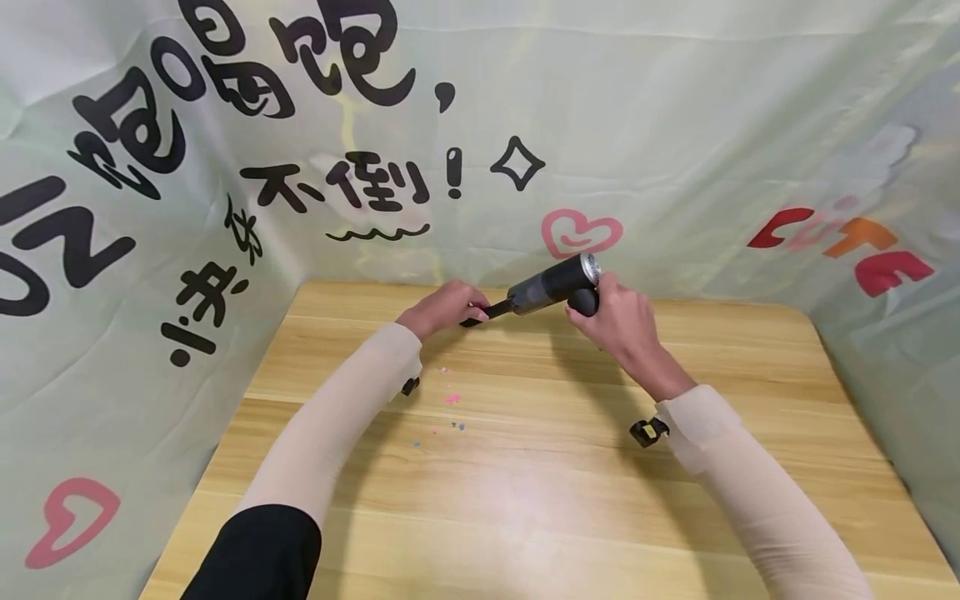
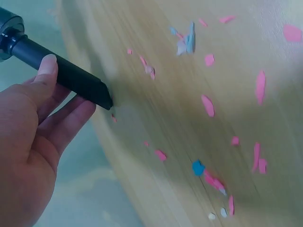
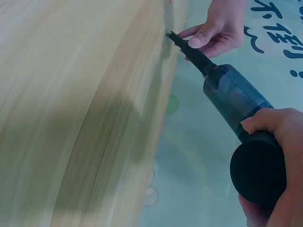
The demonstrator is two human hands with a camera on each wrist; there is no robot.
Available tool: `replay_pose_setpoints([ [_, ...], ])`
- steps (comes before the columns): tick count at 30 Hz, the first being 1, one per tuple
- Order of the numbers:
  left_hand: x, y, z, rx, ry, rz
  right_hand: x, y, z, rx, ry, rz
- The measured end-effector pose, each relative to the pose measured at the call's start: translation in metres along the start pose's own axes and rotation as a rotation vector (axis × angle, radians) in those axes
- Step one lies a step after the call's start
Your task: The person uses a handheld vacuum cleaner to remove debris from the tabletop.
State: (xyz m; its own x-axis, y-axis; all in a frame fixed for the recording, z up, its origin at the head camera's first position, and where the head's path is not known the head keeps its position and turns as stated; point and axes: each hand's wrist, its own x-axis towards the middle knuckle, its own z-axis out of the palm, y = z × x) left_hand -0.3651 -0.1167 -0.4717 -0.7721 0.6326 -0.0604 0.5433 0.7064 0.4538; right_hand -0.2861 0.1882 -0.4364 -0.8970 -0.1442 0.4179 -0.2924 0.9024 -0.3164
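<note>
A black handheld vacuum cleaner with a see-through dust cup is held slanted over the back of the table. My right hand grips its handle, and in the right wrist view the round handle end faces the camera. Thumb and fingers of my left hand pinch the flat black nozzle, whose tip is close to the tabletop. Small scraps lie scattered before the nozzle: pink bits, a blue bit and a pale blue clump.
The wooden table meets a printed cloth backdrop at its back and sides. Small black devices hang at both wrists, one at the right cuff.
</note>
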Motion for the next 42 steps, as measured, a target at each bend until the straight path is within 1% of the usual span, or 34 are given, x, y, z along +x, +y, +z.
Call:
replay_pose_setpoints([
  [6, -0.004, -0.008, -0.004, -0.036, -0.014, -0.024, 0.002, -0.008, 0.005, 0.001, -0.013, 0.016],
  [9, -0.005, -0.01, -0.005, -0.037, -0.009, -0.035, 0.002, -0.012, 0.006, -0.011, -0.008, 0.03],
  [16, 0.0, -0.008, -0.005, -0.037, 0.031, -0.004, 0.002, -0.018, 0.001, -0.031, 0.005, 0.062],
  [22, 0.003, -0.007, -0.003, -0.043, 0.024, 0.005, 0.004, -0.017, -0.006, -0.027, -0.022, 0.082],
  [26, 0.004, -0.008, -0.006, -0.045, 0.03, 0.001, 0.008, -0.016, -0.008, -0.012, -0.009, 0.091],
  [30, 0.003, -0.009, -0.01, -0.039, 0.047, 0.0, 0.011, -0.017, -0.004, -0.02, 0.023, 0.069],
  [33, 0.002, -0.011, -0.011, -0.034, 0.044, -0.01, 0.012, -0.018, 0.001, -0.029, 0.035, 0.047],
  [37, 0.003, -0.013, -0.01, -0.04, 0.036, -0.028, 0.012, -0.018, 0.004, -0.021, 0.045, 0.035],
  [42, 0.006, -0.011, -0.008, -0.061, 0.048, -0.04, 0.012, -0.018, 0.002, -0.033, 0.063, 0.02],
])
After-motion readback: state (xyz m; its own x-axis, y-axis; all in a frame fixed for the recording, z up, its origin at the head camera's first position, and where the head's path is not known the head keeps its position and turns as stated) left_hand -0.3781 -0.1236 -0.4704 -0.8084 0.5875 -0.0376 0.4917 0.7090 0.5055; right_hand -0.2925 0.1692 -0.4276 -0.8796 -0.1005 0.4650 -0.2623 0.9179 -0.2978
